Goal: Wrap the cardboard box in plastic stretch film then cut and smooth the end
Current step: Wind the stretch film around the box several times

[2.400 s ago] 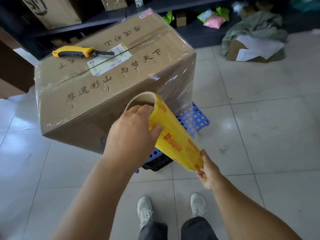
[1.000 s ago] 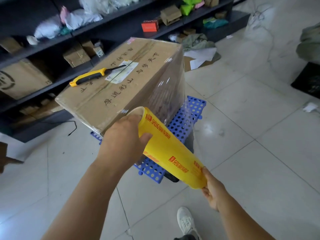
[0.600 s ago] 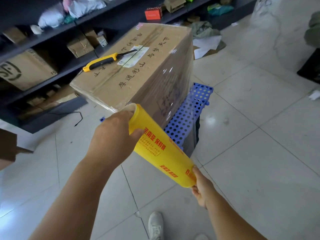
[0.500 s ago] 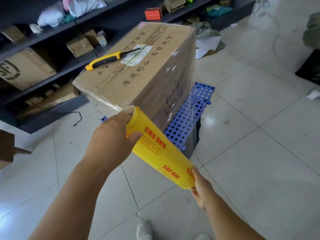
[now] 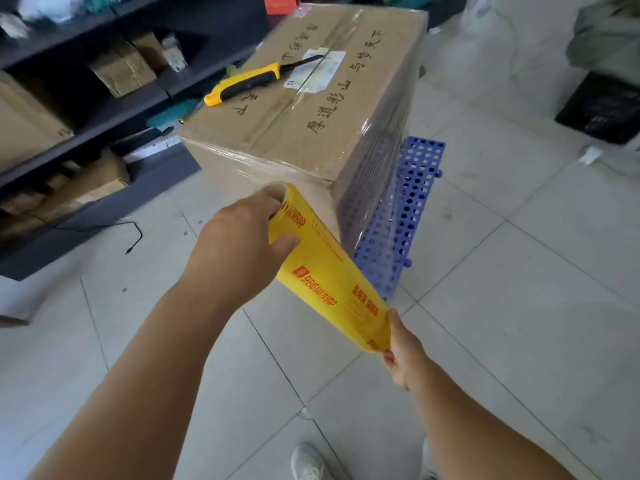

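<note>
Left hand (image 5: 239,251): grips roll (image 5: 329,271) top end.
Right hand (image 5: 403,355): holds bottom end.
Risk: slack film wrinkles on box (image 5: 301,109); knife (image 5: 242,84) may slide off.

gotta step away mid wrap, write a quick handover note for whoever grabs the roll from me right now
Left hand: grips the upper end of the yellow film roll, fingers in the core.
Right hand: holds the lower end.
Cardboard box sits on the blue perforated crate; the roll is at its near corner.
The yellow-handled knife lies on top of the box.
Done: film covers the sides in view.
Left: finish wrapping, cut the film, smooth the end down.
</note>
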`<action>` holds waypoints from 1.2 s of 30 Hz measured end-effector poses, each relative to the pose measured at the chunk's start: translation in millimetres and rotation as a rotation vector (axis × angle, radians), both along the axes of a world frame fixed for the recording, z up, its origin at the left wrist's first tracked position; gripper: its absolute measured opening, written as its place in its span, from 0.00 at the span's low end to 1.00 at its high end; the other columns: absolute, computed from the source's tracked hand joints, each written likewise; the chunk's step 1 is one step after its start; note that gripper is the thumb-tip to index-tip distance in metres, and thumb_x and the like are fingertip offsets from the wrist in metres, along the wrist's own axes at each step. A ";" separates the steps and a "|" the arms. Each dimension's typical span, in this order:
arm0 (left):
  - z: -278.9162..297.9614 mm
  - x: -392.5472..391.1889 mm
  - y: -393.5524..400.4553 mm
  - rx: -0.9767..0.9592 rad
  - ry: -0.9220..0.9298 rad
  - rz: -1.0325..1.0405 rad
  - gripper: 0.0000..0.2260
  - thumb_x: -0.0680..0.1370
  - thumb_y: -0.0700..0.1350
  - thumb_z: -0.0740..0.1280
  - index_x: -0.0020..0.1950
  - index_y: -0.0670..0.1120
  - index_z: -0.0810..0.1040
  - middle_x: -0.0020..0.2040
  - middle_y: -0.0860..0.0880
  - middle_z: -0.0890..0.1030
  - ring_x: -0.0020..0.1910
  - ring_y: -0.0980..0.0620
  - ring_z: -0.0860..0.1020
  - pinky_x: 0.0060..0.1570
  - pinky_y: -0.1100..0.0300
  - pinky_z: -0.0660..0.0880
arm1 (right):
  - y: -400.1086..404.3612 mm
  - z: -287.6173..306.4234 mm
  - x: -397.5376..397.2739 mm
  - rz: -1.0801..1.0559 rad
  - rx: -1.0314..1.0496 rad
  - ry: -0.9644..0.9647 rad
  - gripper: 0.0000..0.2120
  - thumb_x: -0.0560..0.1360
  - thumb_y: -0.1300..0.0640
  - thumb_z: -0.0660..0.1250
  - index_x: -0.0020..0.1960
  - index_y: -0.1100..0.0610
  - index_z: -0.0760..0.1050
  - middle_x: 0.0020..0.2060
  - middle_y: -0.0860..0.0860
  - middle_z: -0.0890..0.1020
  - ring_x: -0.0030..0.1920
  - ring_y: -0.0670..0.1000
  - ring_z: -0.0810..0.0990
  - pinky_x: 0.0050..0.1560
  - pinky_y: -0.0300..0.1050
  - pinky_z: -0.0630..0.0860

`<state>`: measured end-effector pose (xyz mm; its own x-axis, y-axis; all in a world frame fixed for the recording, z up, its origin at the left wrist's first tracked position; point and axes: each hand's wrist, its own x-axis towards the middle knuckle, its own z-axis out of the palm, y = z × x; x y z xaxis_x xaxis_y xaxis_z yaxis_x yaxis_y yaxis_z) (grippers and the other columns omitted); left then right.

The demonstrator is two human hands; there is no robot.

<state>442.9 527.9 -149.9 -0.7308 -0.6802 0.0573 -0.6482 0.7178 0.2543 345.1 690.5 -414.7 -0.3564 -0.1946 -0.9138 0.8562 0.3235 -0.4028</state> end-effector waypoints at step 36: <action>-3.7 33.0 -177.8 0.084 0.001 -0.669 0.10 0.70 0.52 0.71 0.45 0.47 0.80 0.40 0.49 0.80 0.38 0.47 0.78 0.35 0.52 0.76 | -173.8 -28.0 106.6 -0.588 -0.032 -0.071 0.27 0.76 0.36 0.60 0.68 0.52 0.68 0.60 0.54 0.76 0.58 0.52 0.75 0.61 0.44 0.72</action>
